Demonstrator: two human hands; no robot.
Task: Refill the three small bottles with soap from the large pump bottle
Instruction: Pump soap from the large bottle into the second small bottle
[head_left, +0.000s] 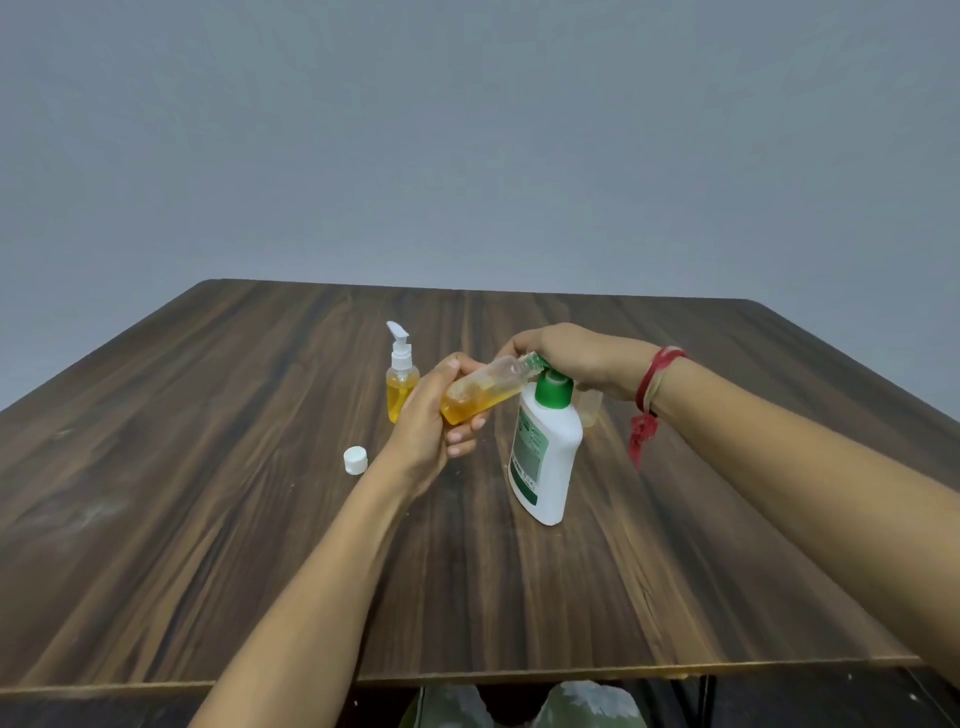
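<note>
The large white pump bottle with a green pump head stands upright mid-table. My right hand rests on top of the pump head, fingers bent over it. My left hand grips a small clear bottle, tilted, its open neck at the pump's nozzle; orange soap fills its lower part. A second small bottle with a white pump top stands upright behind my left hand, with orange soap in it. A third small clear bottle shows partly behind the big bottle, under my right wrist.
A loose white cap lies on the dark wooden table to the left of my left hand. The table's front edge runs close to my body. A grey wall stands behind the table.
</note>
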